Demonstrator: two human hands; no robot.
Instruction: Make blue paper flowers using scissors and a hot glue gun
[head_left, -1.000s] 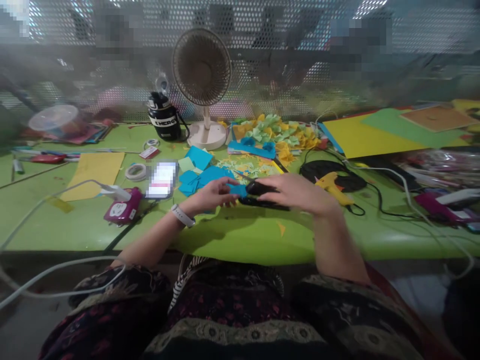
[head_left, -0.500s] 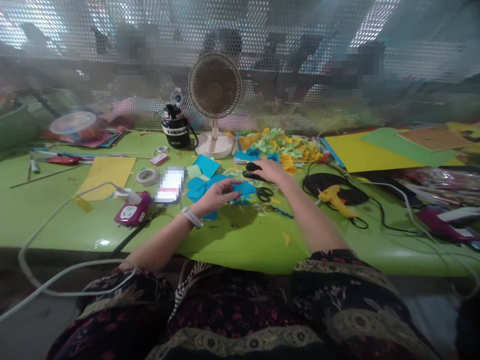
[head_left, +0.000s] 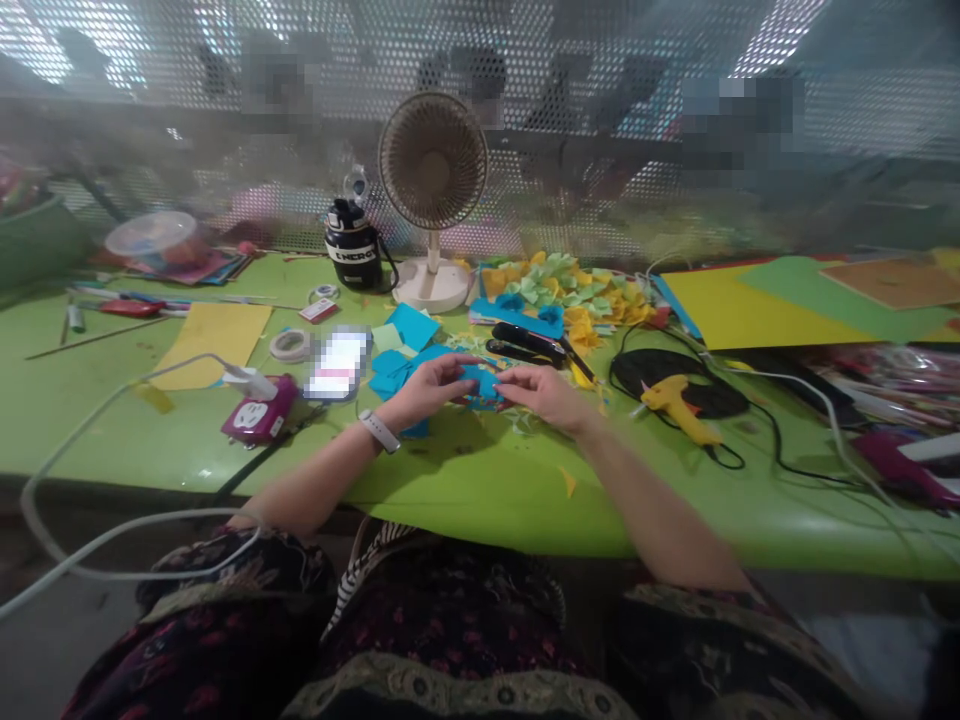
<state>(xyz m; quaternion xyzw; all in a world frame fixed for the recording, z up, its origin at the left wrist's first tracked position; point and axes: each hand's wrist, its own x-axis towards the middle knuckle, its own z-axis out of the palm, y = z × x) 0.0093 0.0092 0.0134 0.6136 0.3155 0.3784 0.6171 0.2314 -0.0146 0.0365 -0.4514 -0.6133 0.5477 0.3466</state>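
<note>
A small piece of blue paper [head_left: 484, 381] is pinched between both hands over the middle of the table. My left hand [head_left: 431, 390], with a pale watch band at the wrist, grips its left side. At its right side, the fingers of my right hand [head_left: 541, 392] are closed on the same paper. Just beyond the right hand lies a black stapler [head_left: 529, 340]. More blue paper sheets [head_left: 391, 370] lie beside and behind my left hand. The scissors are hidden from sight.
A white fan [head_left: 433, 165] and a black bottle [head_left: 352, 250] stand at the back, near a pile of yellow and green paper pieces [head_left: 559, 290]. A phone [head_left: 337, 365], tape roll [head_left: 290, 345] and purple socket block [head_left: 259, 410] lie left. A yellow glue gun [head_left: 682, 408] lies right, near corded cables.
My right hand has left the stapler and come back toward me to the blue paper. The stapler now lies on the table. My left hand still holds the paper.
</note>
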